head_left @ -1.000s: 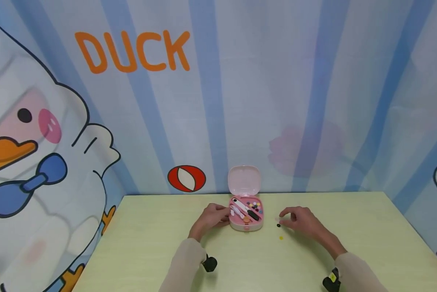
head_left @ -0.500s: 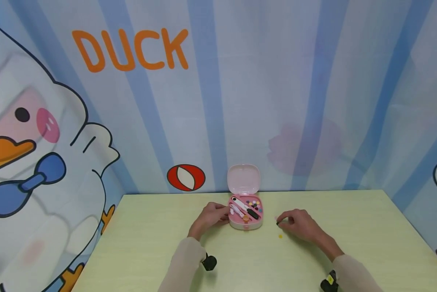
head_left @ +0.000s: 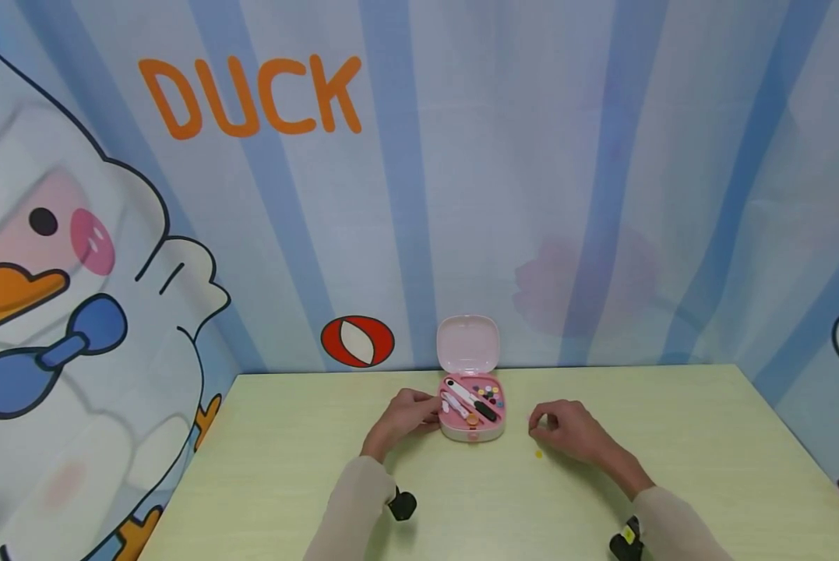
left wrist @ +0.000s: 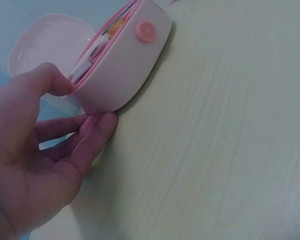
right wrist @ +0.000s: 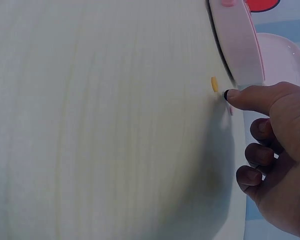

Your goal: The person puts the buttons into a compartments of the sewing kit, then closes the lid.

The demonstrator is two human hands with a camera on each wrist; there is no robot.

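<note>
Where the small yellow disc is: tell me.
In the head view, the small yellow disc lies on the table, right of the open pink case and on the near side of the right hand.

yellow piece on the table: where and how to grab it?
Likely a pinch on opposite edges, coming down from the right: the yellow piece looks small and thin, lying flat on the table, with the right hand beside it and the pink box to the left. That hand seems to pinch a black piece, so free it first.
</note>
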